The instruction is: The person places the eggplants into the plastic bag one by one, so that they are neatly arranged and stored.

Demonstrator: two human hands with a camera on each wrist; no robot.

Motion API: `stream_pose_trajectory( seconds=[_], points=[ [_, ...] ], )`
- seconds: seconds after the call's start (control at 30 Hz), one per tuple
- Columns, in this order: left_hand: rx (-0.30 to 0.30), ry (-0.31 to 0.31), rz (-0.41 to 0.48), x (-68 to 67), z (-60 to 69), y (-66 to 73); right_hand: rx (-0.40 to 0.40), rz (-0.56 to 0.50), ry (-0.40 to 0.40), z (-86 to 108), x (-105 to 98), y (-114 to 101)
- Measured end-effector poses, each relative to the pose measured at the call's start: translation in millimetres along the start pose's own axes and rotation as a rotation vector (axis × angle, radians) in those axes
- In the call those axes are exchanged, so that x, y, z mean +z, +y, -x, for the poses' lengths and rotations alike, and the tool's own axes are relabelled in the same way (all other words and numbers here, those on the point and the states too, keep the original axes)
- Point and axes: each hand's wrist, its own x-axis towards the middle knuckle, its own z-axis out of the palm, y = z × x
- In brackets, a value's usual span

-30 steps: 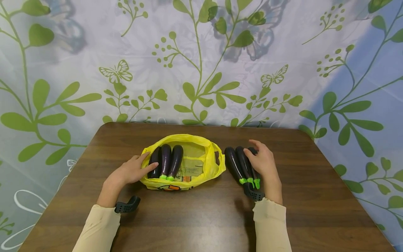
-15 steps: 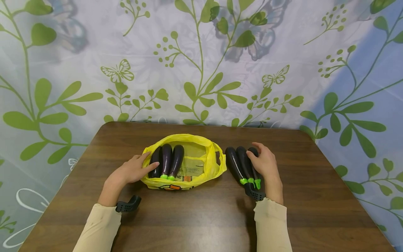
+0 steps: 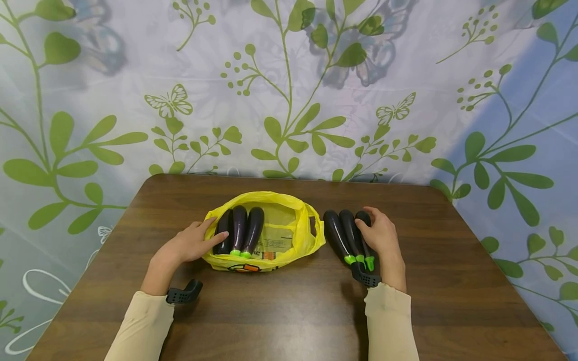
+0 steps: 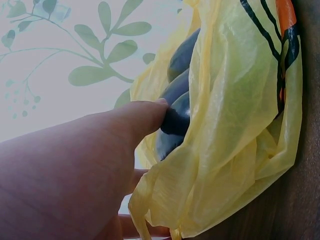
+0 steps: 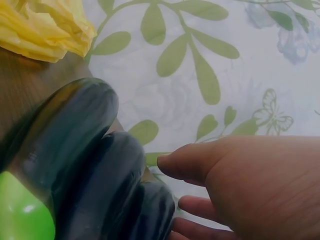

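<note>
Right hand (image 3: 381,233) has come slightly lower than a second ago, its fingers now closer about the far end of the outer eggplant (image 3: 363,217); left hand (image 3: 191,243) and yellow bag (image 3: 303,243) show no clear shift.

Right fingers: thumb and fingertips apart, on either side of that rounded end, not clamped. Right wrist view shows the thumb clear of the skin; fingertip contact on the far side cannot be told.

Left fingers: spread, thumb over the leftmost of the bagged eggplants (image 3: 239,229), the others at the bag's outer wall. Probable reason: soft film sags unless steadied, and a hand across the rim would keep the mouth wide and the bag from sliding.

Contents of bag: three eggplants by head view, side by side against the left wall, green ends toward the person. Left wrist view shows only dark rounded ends; count there uncertain. Printed film is bare to their right, so room seems to remain.

Outside: three loose eggplants (image 3: 349,233) lie together on the tabletop (image 3: 280,321), just right of the bag's handle loop, green caps (image 3: 359,258) also toward the person. Matching direction presumably leaves the thick ends within easy reach
</note>
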Motion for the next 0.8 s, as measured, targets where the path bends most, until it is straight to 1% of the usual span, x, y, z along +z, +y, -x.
stream_pose_trajectory(
  seconds=[0.33, 0.6, 0.8],
  points=[
    [0.001, 0.0, -0.003, 0.3, -0.8, 0.0, 0.019, 0.003, -0.005, -3.2, 3.3, 6.6],
    [-0.002, -0.002, 0.001, -0.2, -0.7, 0.3, 0.021, 0.029, -0.002, -5.6, 5.8, 12.7],
    [0.002, -0.004, 0.005, -1.0, -1.0, 0.1, 0.033, 0.017, -0.014, -6.2, 6.5, 13.9]
  ],
)
